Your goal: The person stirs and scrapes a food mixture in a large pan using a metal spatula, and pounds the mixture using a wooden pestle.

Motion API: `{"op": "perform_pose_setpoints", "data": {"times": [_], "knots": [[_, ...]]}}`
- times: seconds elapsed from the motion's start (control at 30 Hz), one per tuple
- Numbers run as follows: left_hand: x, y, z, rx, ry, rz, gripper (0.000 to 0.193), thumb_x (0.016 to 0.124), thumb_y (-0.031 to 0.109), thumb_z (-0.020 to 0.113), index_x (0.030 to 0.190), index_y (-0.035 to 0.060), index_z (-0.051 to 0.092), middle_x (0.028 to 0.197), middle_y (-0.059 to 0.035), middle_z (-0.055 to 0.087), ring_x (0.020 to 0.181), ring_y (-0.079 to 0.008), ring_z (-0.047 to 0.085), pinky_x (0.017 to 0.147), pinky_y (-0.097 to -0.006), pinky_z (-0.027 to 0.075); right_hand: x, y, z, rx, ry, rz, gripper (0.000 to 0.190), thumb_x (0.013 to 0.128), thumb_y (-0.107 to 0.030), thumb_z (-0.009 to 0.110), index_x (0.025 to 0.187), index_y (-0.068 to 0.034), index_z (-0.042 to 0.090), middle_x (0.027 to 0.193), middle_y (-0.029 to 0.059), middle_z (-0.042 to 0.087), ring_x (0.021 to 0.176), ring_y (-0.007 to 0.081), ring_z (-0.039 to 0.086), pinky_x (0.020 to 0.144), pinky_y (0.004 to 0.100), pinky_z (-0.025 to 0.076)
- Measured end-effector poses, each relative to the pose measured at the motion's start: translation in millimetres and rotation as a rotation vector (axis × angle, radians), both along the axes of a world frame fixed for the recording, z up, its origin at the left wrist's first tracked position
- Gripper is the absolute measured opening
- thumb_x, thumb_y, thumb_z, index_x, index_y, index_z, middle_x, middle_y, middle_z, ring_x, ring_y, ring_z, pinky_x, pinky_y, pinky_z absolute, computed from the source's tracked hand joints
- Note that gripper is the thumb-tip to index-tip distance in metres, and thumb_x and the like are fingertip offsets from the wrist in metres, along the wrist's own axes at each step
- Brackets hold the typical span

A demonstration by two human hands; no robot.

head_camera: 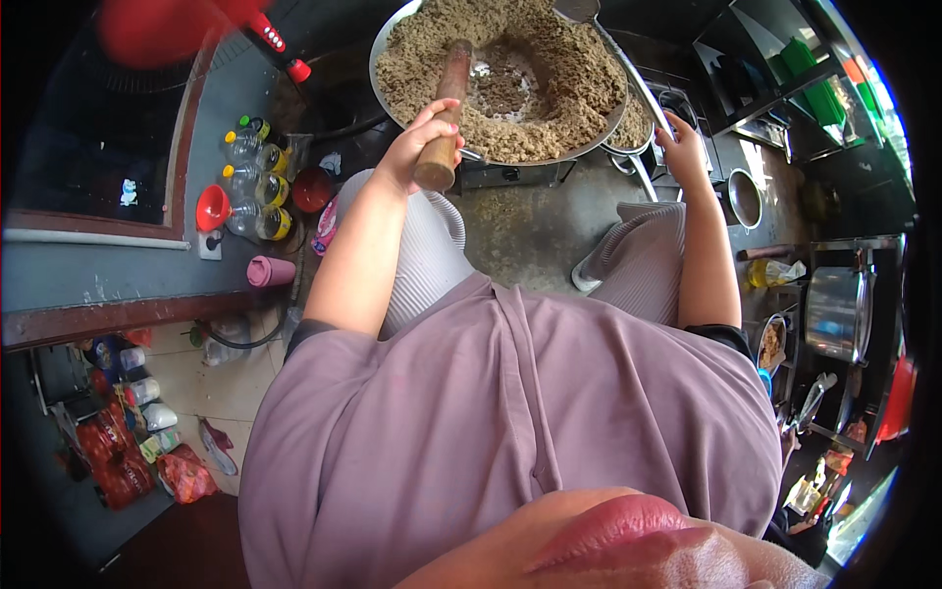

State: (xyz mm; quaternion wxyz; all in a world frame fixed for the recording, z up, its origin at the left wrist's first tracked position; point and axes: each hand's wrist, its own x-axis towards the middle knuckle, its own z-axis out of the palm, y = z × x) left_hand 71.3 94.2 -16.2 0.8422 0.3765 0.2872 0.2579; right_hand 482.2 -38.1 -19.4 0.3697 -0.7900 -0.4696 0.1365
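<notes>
A large metal wok [377, 70] holds a thick ring of brown, crumbly food [581, 88], with a hollow at its middle where some metal shows. My left hand [430, 140] is closed around a thick wooden pestle [447, 110], whose far end rests on the food at the hollow's left side. My right hand [681, 143], to the right of the wok, grips the long metal handle of a ladle or turner [633, 70]. The tool's head [578, 9] lies at the wok's far edge. A smaller pan [631, 129] with similar food sits under the wok's right rim.
A gas stove [511, 175] stands below the wok. Several plastic bottles [257, 180], a red funnel [213, 208] and a pink cup [270, 272] are at the left. To the right are an empty round pot [744, 199] and a metal rack [857, 241] with a large pot [839, 313].
</notes>
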Motion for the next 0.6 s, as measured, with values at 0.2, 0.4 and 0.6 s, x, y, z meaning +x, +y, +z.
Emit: {"op": "perform_pose_setpoints", "data": {"times": [0.2, 0.4, 0.6], "knots": [[44, 28, 3, -0.037, -0.423, 0.002, 0.037, 0.091, 0.034, 0.041, 0.121, 0.0128, 0.046, 0.094, -0.0170, 0.060, 0.084, -0.0278, 0.062, 0.079, -0.0386, 0.053, -6, -5, -21, 0.024, 0.484, -0.162, 0.045, 0.081, -0.014, 0.063, 0.123, 0.000, 0.052, 0.070, 0.0063, 0.061, 0.045, 0.0089, 0.047, 0.040, 0.0243, 0.035], [82, 32, 31, -0.074, -0.473, 0.173, 0.036, 0.090, 0.024, 0.045, 0.125, 0.0144, 0.044, 0.097, -0.0177, 0.060, 0.088, -0.0298, 0.062, 0.081, -0.0383, 0.052, 14, -11, -23, -0.009, 0.608, -0.146, 0.044, 0.083, -0.011, 0.059, 0.124, 0.001, 0.049, 0.075, 0.0072, 0.061, 0.046, 0.0086, 0.047, 0.039, 0.0233, 0.036], [108, 114, 58, 1.025, 0.983, 0.301, 0.052, 0.072, 0.049, 0.070, 0.110, 0.0149, 0.061, 0.073, -0.0070, 0.066, 0.074, -0.0228, 0.066, 0.065, -0.0333, 0.051, 26, -24, -16, -0.108, 0.627, -0.121, 0.042, 0.085, -0.014, 0.059, 0.125, -0.002, 0.050, 0.073, 0.0051, 0.059, 0.046, 0.0077, 0.046, 0.039, 0.0230, 0.036]]}}
